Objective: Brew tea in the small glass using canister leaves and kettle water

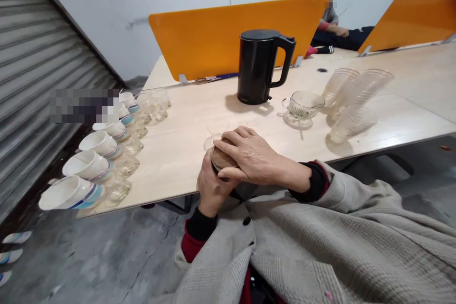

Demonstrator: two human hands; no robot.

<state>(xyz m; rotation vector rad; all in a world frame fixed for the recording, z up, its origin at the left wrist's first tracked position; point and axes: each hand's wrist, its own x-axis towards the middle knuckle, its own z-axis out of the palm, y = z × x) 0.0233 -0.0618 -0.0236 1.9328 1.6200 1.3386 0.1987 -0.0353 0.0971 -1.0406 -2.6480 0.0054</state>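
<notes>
A small round jar with a brown, cork-like lid (221, 157) is between my hands at the table's front edge. My left hand (213, 183) is closed around its side. Over the lid lies my right hand (251, 156), its fingers curled across the top and the thumb along the near rim. Most of the jar's body is hidden by my hands. Just behind them a see-through glass or plastic piece (210, 141) shows faintly. To the right stands a glass cup with a handle (304, 105), with dark bits like tea leaves inside.
A black electric kettle (255, 69) stands at the back, before an orange divider (199, 40). Stacked plastic cups (351, 97) lean at the right. Along the left end run several white paper cups (87, 166) and small glasses (130, 164). Another person (329, 21) sits beyond the divider.
</notes>
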